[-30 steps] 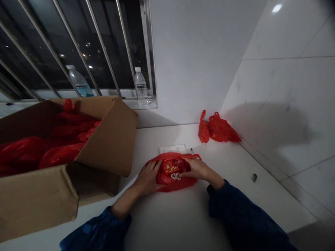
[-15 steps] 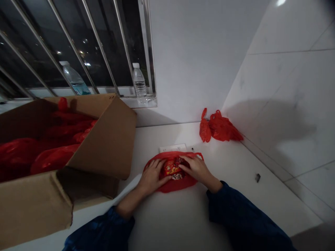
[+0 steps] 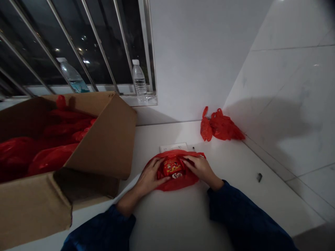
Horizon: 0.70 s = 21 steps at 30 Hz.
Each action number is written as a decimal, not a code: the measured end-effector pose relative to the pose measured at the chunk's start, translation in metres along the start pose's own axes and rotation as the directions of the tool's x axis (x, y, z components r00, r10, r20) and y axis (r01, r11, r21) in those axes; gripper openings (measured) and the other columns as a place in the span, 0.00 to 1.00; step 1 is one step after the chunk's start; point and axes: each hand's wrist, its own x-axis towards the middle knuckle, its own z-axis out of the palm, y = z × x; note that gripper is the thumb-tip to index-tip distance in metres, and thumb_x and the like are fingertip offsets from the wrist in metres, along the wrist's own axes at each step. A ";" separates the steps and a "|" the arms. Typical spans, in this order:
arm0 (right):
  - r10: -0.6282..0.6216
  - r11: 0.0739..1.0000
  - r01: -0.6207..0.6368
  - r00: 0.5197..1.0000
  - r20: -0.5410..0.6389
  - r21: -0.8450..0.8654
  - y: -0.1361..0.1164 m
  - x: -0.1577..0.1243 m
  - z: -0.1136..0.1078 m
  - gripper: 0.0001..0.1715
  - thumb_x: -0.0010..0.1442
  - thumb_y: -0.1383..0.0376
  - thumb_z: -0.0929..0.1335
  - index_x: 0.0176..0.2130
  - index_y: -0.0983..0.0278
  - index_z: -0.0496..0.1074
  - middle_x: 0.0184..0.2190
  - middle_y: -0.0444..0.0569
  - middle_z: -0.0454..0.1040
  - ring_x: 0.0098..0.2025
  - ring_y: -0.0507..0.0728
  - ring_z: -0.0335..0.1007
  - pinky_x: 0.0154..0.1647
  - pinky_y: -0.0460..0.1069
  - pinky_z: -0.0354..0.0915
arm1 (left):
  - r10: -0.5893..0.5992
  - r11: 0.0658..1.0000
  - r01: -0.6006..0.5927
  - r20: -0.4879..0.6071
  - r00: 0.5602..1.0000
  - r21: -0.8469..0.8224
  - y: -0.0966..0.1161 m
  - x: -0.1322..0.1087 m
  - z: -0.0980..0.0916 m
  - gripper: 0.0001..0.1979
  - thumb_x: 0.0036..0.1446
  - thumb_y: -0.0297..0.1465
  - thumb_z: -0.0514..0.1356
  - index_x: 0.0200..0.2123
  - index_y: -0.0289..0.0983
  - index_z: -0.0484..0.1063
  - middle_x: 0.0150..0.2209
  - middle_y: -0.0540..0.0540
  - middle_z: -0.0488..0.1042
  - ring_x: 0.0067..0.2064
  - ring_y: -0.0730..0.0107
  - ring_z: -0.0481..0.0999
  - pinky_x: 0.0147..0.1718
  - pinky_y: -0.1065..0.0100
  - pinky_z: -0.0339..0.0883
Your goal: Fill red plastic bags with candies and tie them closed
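Note:
A red plastic bag [image 3: 167, 186] lies on the white tabletop with its mouth spread towards me. Inside it shows a shiny red packet [image 3: 173, 165] with yellow cartoon figures and a white label with dark characters. My left hand [image 3: 150, 176] is bent round the bag's left side, its thumb reaching over the lower edge of the opening. On the other side, my right hand [image 3: 200, 169] grips the right edge of the opening, fingers by the packet's upper right. The undersides of both hands are hidden, as is the bag's lower content.
To my left stands an open cardboard box [image 3: 104, 139] with several red bags [image 3: 52, 158] inside. Red plastic bags [image 3: 222, 125] lie by the wall. A white socket panel [image 3: 174, 147] is behind my bag. Bottles [image 3: 139, 82] stand by the barred window; a small dark object [image 3: 259, 177] lies right.
The bag's mouth is wider and more of the packet's front now shows, sitting flatter. My right fingers have drawn slightly back from over the packet. The camera view has shifted slightly.

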 end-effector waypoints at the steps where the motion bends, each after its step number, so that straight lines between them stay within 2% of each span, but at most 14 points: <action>1: -0.002 1.000 0.003 0.998 -0.057 0.018 -0.004 0.000 -0.001 0.16 0.67 0.58 0.63 0.48 0.59 0.76 0.46 0.50 0.80 0.49 0.60 0.75 0.53 0.56 0.66 | 0.005 1.000 -0.005 -0.005 1.000 0.001 0.001 0.000 -0.001 0.36 0.57 0.44 0.63 0.65 0.42 0.56 0.61 0.39 0.64 0.62 0.52 0.65 0.60 0.52 0.63; 4: 0.042 0.966 0.006 0.983 -0.177 0.260 -0.015 -0.001 -0.004 0.16 0.67 0.56 0.64 0.45 0.60 0.77 0.44 0.49 0.80 0.46 0.60 0.75 0.49 0.55 0.68 | 0.024 0.999 -0.023 -0.035 0.999 0.023 0.009 0.000 -0.006 0.36 0.58 0.43 0.63 0.66 0.41 0.56 0.61 0.38 0.65 0.61 0.53 0.66 0.59 0.52 0.63; 6: 0.111 0.886 -0.024 0.981 -0.162 0.463 -0.023 -0.001 -0.005 0.17 0.66 0.54 0.64 0.43 0.60 0.76 0.39 0.48 0.80 0.40 0.58 0.75 0.41 0.52 0.70 | 0.035 0.999 -0.032 -0.092 0.995 0.026 0.017 -0.001 -0.009 0.32 0.60 0.42 0.61 0.64 0.40 0.58 0.60 0.38 0.66 0.60 0.54 0.66 0.59 0.53 0.63; 8: 0.144 0.816 -0.054 0.983 -0.112 0.575 -0.030 -0.002 -0.004 0.18 0.65 0.52 0.64 0.37 0.61 0.76 0.33 0.47 0.78 0.34 0.57 0.74 0.34 0.50 0.68 | 0.033 0.999 -0.034 -0.167 0.985 -0.004 0.028 -0.001 -0.013 0.23 0.63 0.39 0.58 0.60 0.39 0.63 0.55 0.39 0.70 0.57 0.56 0.69 0.56 0.54 0.64; 10: 0.126 0.791 -0.066 0.990 -0.056 0.609 -0.037 -0.004 -0.004 0.18 0.65 0.52 0.65 0.34 0.61 0.75 0.29 0.45 0.76 0.31 0.56 0.71 0.31 0.49 0.66 | 0.012 0.996 -0.032 -0.219 0.976 -0.088 0.040 -0.001 -0.014 0.15 0.66 0.37 0.55 0.53 0.39 0.69 0.48 0.41 0.74 0.51 0.60 0.72 0.52 0.57 0.66; 12: 0.096 0.784 -0.073 0.995 -0.004 0.616 -0.043 -0.006 -0.004 0.18 0.64 0.52 0.65 0.33 0.61 0.75 0.28 0.44 0.74 0.30 0.54 0.69 0.30 0.48 0.65 | -0.030 0.978 -0.016 -0.217 0.976 -0.210 0.048 -0.001 -0.013 0.11 0.66 0.37 0.55 0.45 0.38 0.72 0.41 0.45 0.75 0.44 0.64 0.74 0.46 0.62 0.67; 16: 0.078 0.730 -0.112 0.994 0.080 0.675 -0.051 -0.009 -0.003 0.18 0.63 0.51 0.66 0.34 0.62 0.74 0.27 0.43 0.72 0.28 0.52 0.68 0.29 0.47 0.64 | -0.156 0.893 0.066 -0.169 0.973 -0.445 0.056 0.001 -0.007 0.13 0.64 0.39 0.57 0.31 0.36 0.70 0.29 0.49 0.72 0.32 0.70 0.70 0.34 0.69 0.64; 21: 0.145 0.536 -0.233 0.972 0.183 0.811 -0.052 -0.010 0.001 0.19 0.63 0.49 0.66 0.34 0.63 0.71 0.24 0.42 0.71 0.25 0.51 0.70 0.26 0.46 0.67 | -0.275 0.762 0.111 -0.163 0.947 -0.638 0.055 0.003 -0.002 0.15 0.61 0.40 0.59 0.27 0.36 0.65 0.26 0.52 0.65 0.29 0.73 0.63 0.30 0.72 0.59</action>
